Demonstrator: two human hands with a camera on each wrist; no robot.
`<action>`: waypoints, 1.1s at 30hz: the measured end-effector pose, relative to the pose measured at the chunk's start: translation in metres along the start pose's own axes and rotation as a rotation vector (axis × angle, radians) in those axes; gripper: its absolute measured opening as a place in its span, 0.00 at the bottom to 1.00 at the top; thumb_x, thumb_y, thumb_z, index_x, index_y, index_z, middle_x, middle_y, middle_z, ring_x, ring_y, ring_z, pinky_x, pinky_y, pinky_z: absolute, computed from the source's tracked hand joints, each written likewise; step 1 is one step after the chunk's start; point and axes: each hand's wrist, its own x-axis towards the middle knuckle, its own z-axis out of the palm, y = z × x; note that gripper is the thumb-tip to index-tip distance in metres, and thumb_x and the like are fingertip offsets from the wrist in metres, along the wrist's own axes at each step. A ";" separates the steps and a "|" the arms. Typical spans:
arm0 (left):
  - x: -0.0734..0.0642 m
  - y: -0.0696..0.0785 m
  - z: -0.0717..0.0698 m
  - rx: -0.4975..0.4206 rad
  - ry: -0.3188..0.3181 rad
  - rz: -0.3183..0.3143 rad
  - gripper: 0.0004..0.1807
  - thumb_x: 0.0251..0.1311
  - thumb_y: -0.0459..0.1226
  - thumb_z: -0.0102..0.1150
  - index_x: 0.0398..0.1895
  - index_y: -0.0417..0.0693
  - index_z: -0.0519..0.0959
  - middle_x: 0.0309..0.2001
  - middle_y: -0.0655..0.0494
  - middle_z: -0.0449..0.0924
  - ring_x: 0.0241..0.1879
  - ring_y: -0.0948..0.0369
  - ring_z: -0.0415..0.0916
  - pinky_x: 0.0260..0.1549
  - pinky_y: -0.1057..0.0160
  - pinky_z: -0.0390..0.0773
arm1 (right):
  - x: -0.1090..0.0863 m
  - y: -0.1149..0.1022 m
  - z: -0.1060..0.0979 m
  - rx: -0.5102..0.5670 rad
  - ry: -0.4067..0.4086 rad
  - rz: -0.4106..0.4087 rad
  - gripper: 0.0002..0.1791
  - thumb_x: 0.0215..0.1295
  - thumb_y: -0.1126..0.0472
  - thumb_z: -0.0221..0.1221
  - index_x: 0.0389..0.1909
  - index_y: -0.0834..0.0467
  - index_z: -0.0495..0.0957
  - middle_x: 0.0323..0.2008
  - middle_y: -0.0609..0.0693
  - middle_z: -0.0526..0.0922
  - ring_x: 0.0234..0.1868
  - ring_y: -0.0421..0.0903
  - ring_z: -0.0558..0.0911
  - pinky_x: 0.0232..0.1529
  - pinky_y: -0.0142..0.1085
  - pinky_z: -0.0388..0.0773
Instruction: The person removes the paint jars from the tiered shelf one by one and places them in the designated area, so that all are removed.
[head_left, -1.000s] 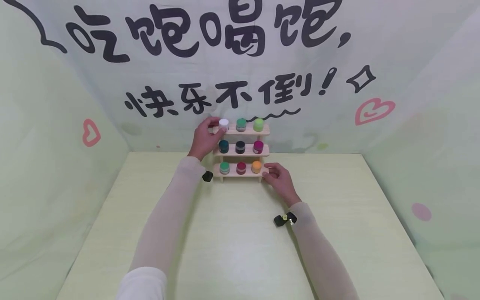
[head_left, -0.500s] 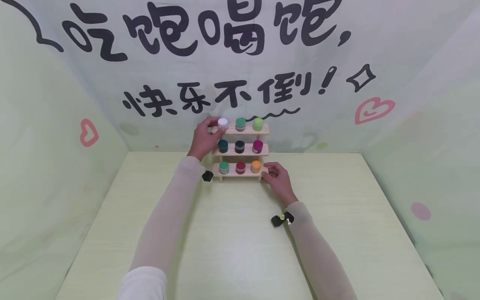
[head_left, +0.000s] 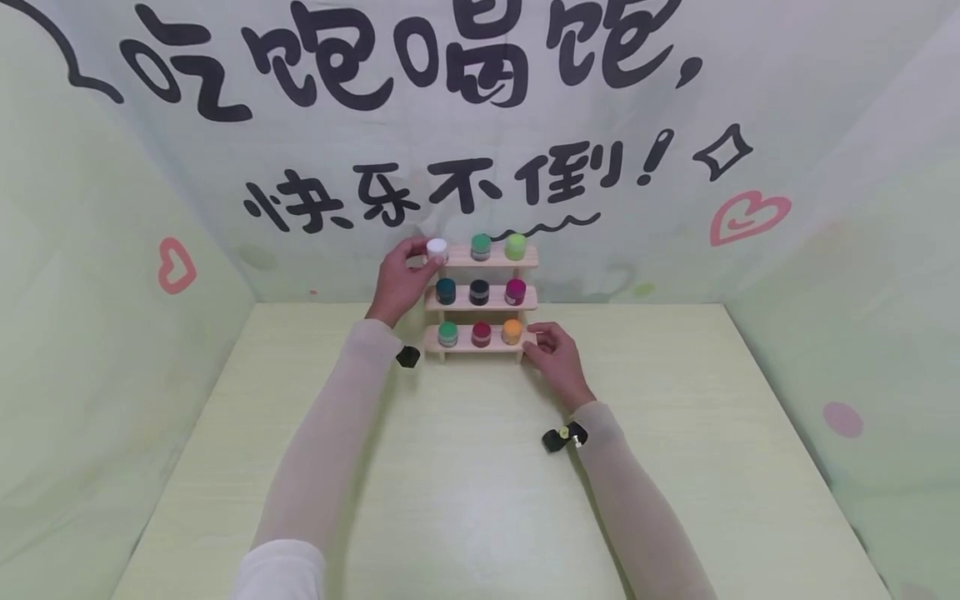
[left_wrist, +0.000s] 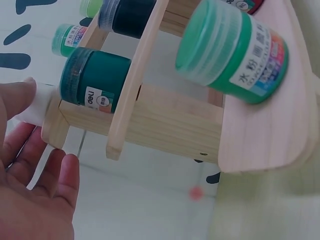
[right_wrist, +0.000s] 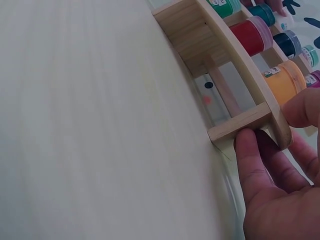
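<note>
A three-tier wooden display rack [head_left: 460, 258] holds small paint jars. My left hand [head_left: 397, 283] pinches a white paint jar [head_left: 437, 248] between thumb and fingers at the left end of the top shelf. In the left wrist view this white jar [left_wrist: 39, 106] is partly covered by the thumb and the shelf end. My right hand [head_left: 558, 360] grips the right end of the bottom shelf, beside an orange jar [head_left: 512, 332]. Seen from the right wrist, the thumb is above the board by the orange jar, with fingers [right_wrist: 252, 165] against the rack's leg from below.
Beside the white jar's place stand a green jar [head_left: 481, 247] and a light green jar [head_left: 515, 247]. Teal [head_left: 446, 291], black and magenta jars fill the middle shelf; green and red [head_left: 482, 335] share the bottom. A printed cloth wall [head_left: 322, 258] rises close behind the rack.
My left hand has shifted slightly left, taking the white jar with it toward the top shelf's left end. My right hand stays at the bottom shelf.
</note>
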 end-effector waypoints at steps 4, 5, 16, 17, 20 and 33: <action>-0.005 -0.004 -0.005 -0.025 0.014 0.008 0.27 0.62 0.48 0.69 0.62 0.54 0.76 0.61 0.55 0.78 0.61 0.57 0.74 0.59 0.57 0.79 | -0.001 -0.002 0.000 0.001 -0.004 0.009 0.19 0.67 0.60 0.64 0.58 0.54 0.76 0.45 0.57 0.83 0.41 0.46 0.83 0.38 0.29 0.83; -0.007 -0.004 -0.006 -0.033 0.016 0.010 0.27 0.62 0.48 0.69 0.62 0.54 0.76 0.61 0.55 0.78 0.61 0.57 0.74 0.59 0.57 0.79 | -0.001 -0.003 0.001 -0.001 -0.007 0.011 0.19 0.67 0.59 0.64 0.58 0.54 0.76 0.45 0.57 0.83 0.42 0.46 0.83 0.39 0.29 0.83; -0.027 -0.006 -0.017 -0.127 0.041 0.058 0.25 0.63 0.46 0.69 0.60 0.50 0.76 0.60 0.54 0.79 0.61 0.58 0.76 0.61 0.57 0.79 | 0.005 -0.004 0.001 -0.008 -0.006 0.006 0.19 0.67 0.59 0.64 0.57 0.52 0.76 0.44 0.56 0.84 0.42 0.48 0.83 0.39 0.31 0.83; -0.029 -0.007 -0.018 -0.136 0.043 0.059 0.25 0.63 0.45 0.69 0.60 0.50 0.76 0.60 0.54 0.79 0.61 0.58 0.76 0.60 0.58 0.79 | 0.005 -0.004 0.001 -0.004 -0.008 0.008 0.19 0.66 0.59 0.64 0.57 0.52 0.76 0.44 0.56 0.84 0.41 0.48 0.83 0.39 0.32 0.83; -0.035 -0.010 -0.021 -0.173 0.043 0.061 0.24 0.63 0.42 0.69 0.60 0.47 0.75 0.60 0.52 0.79 0.60 0.58 0.77 0.59 0.60 0.80 | 0.005 -0.004 0.002 -0.010 -0.014 0.022 0.19 0.67 0.59 0.64 0.57 0.52 0.76 0.44 0.56 0.84 0.41 0.47 0.83 0.40 0.31 0.83; -0.062 -0.030 -0.037 -0.158 0.035 0.014 0.26 0.64 0.40 0.68 0.65 0.52 0.74 0.63 0.54 0.76 0.61 0.58 0.76 0.58 0.62 0.80 | 0.001 -0.006 0.000 0.010 -0.019 0.047 0.19 0.66 0.59 0.64 0.57 0.52 0.77 0.42 0.55 0.83 0.40 0.46 0.82 0.39 0.30 0.82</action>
